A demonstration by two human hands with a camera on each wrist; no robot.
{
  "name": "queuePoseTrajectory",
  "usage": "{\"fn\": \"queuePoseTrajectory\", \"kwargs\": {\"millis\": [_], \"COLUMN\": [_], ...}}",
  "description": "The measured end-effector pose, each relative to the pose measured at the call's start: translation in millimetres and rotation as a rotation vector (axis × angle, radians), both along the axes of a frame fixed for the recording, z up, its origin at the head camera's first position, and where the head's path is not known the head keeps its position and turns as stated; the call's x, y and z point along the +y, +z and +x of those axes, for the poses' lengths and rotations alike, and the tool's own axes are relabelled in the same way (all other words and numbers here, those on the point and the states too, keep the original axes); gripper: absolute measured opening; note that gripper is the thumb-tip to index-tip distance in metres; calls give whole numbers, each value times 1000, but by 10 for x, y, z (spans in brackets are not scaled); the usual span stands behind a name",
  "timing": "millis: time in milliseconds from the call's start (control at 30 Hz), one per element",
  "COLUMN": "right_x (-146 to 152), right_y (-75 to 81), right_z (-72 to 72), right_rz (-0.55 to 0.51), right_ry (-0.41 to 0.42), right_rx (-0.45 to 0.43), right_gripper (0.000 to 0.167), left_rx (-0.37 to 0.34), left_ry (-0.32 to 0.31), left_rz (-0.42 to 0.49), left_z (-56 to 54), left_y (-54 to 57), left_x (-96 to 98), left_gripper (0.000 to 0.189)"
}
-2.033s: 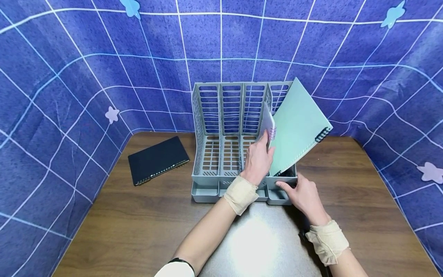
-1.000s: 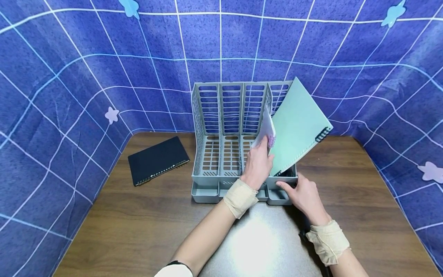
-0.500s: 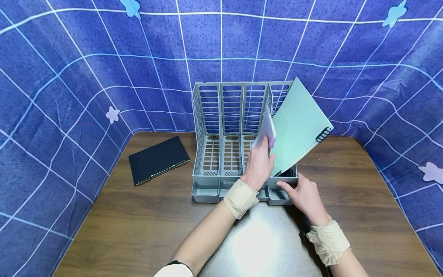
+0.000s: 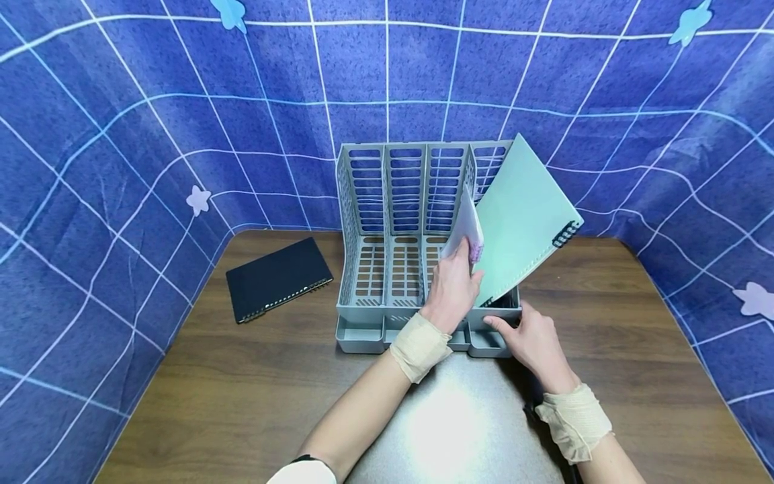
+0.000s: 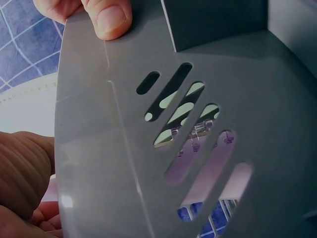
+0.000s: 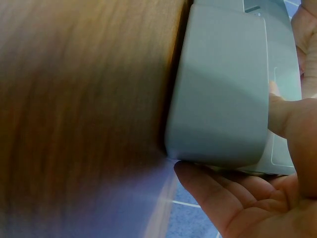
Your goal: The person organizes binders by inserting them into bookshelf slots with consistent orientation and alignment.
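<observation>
A grey file rack [image 4: 359,312] with upright dividers stands on the table. My left hand [image 4: 450,286] grips a thin lilac spiral notebook [image 4: 464,225] by its near edge, beside the divider at the right; which side of that divider it is on I cannot tell. Through slots in the rack's front, the left wrist view shows the lilac notebook [image 5: 208,171] and its rings. A mint-green spiral notebook [image 4: 526,218] leans tilted out of the rightmost compartment. My right hand [image 4: 537,341] holds the rack's front right corner, thumb on the front, fingers [image 6: 203,186] along the side.
A black spiral notebook [image 4: 278,279] lies flat on the wooden table [image 4: 230,390] left of the rack. Small trays [image 4: 359,334] line the rack's front. Blue patterned cloth [image 4: 272,121] hangs behind and at both sides. A bright glare spot lies on the table in front.
My left hand and the lilac notebook have come slightly lower and nearer since two seconds ago, then stay almost still. My right hand and the mint-green notebook keep their places.
</observation>
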State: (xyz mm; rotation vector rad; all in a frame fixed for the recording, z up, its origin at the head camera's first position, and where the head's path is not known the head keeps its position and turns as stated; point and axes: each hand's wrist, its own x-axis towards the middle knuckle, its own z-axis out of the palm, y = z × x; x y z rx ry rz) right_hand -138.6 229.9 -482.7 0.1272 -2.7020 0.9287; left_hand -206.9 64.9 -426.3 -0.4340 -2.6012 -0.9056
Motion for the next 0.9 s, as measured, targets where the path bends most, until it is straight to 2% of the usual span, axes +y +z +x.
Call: {"fn": "queuePoseTrajectory", "kwargs": {"millis": [300,567,667,900], "right_x": [-5,14,13,12], "right_y": [11,5,2,-13], "right_z": [1,0,1,3], "right_rz": [4,0,2,1], "right_ry": [2,11,11,4], "right_rx": [-11,-2,-2,-17], "right_gripper": [42,42,42,41], "left_rx": [-27,-28,-34,44], "left_ry": [5,-34,-49,-91], "left_rz": [-42,-79,-59,17], "left_z": [52,192,241,343], "left_y": [79,377,473,697], "left_x": [-44,-181,-248,-461], "left_gripper": [76,87,86,77]}}
